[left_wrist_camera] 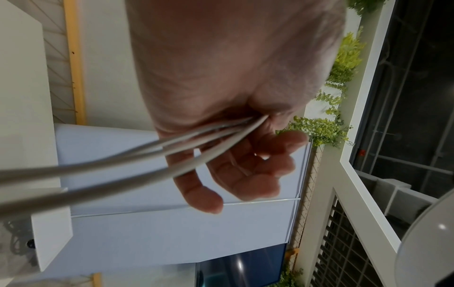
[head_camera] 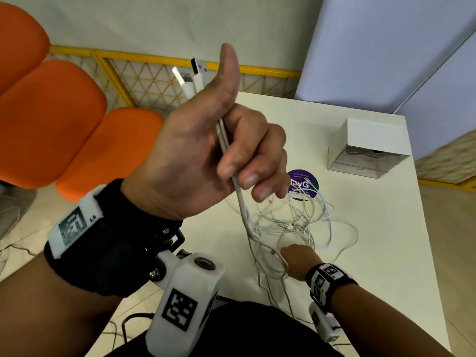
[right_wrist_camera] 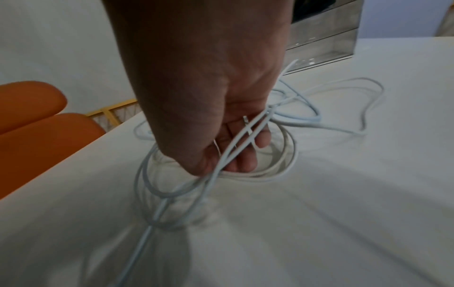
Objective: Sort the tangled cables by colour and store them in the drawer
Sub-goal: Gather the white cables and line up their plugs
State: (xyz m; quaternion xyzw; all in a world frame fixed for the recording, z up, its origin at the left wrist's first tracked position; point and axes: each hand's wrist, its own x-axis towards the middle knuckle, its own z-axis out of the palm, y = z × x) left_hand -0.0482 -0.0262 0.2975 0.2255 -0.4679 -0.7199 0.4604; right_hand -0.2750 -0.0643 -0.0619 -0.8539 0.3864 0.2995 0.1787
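Note:
My left hand (head_camera: pixel 231 161) is raised high over the table's left edge, thumb up. Its curled fingers grip a bundle of white cables (head_camera: pixel 240 202), and two USB plugs (head_camera: pixel 192 73) stick up above the fist. From the left wrist view, the left hand (left_wrist_camera: pixel 236 147) has the cables (left_wrist_camera: pixel 117 170) running out of its palm. The strands drop to a white tangle (head_camera: pixel 306 222) on the table. My right hand (head_camera: pixel 296 258) is down on the tangle's near side. In the right wrist view, the right hand (right_wrist_camera: pixel 221 139) curls its fingers round several strands (right_wrist_camera: pixel 236 153).
A small white drawer unit (head_camera: pixel 365 150) with clear fronts stands at the far right of the white table (head_camera: pixel 386 266), also seen as the drawer unit (right_wrist_camera: pixel 326 38). A purple round sticker (head_camera: pixel 302 185) lies beyond the tangle. Orange chairs (head_camera: pixel 51 124) stand to the left.

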